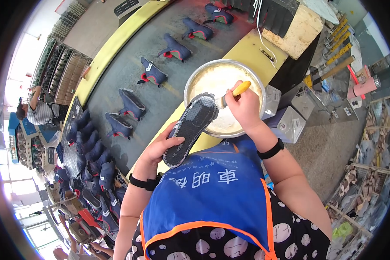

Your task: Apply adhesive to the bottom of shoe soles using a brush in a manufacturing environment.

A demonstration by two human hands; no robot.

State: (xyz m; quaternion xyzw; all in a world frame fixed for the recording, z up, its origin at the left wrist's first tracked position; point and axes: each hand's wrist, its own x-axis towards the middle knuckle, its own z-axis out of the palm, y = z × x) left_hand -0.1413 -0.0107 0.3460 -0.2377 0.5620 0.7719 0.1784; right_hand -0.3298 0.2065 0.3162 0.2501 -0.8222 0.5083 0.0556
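Glue-coating is in hand: the left hand [158, 149] grips a dark shoe sole [190, 128] tread-up over the glue bowl [195, 84], right-hand fingers [238, 97] pinch a yellow-handled brush [233, 93] at its toe, and next comes, I judge, even strokes heelward.

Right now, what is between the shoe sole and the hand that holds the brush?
In the head view, only the brush head lies between the shoe sole and the right hand, over the metal bowl of pale glue.
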